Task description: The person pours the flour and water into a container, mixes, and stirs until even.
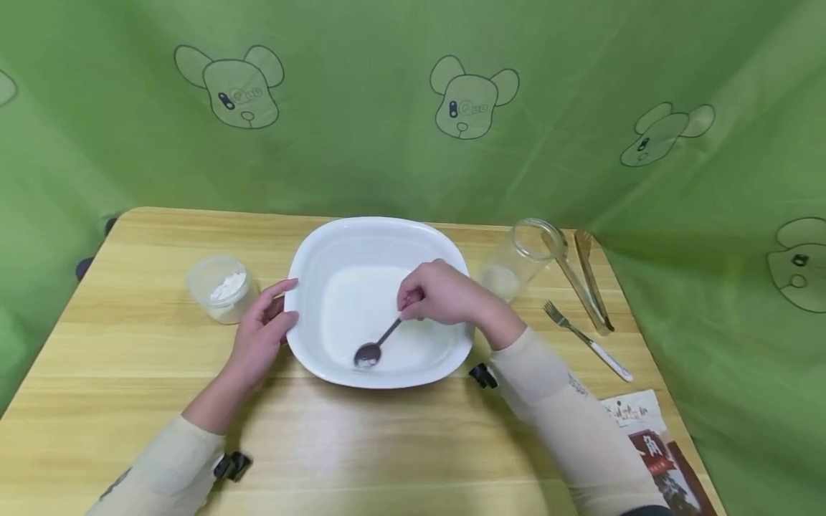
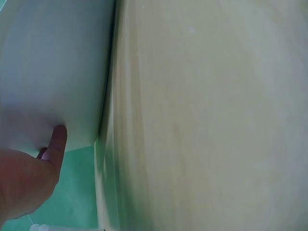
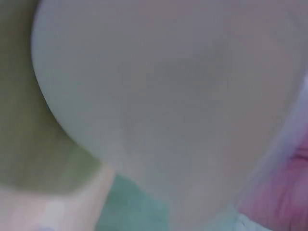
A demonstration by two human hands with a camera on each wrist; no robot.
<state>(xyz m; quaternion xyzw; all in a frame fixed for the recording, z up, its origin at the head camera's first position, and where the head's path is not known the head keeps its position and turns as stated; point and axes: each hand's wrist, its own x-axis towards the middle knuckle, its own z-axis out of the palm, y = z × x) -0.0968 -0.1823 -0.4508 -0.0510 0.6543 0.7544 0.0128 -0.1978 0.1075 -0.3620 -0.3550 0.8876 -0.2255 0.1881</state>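
A large white basin [image 1: 361, 287] with rounded corners stands on the wooden table, whitish inside. My right hand [image 1: 445, 292] reaches over its right rim and pinches the handle of a dark metal spoon [image 1: 368, 354]. The spoon's bowl is low inside the basin near the front wall, with a little pale stuff in it. My left hand [image 1: 261, 326] grips the basin's left rim, thumb and fingers at the edge. In the left wrist view a finger [image 2: 58, 144] lies against the basin's outer wall [image 2: 57, 72]. The right wrist view is blurred, with the basin's wall [image 3: 159, 96] filling most of it.
Left of the basin is a clear plastic tub [image 1: 222, 290] of white powder. To the right stand a tilted-looking glass jar [image 1: 519, 258] with white contents, metal tongs [image 1: 584, 287], a fork [image 1: 587, 340] and a printed packet [image 1: 652, 451]. A green curtain [image 1: 361, 107] hangs behind.
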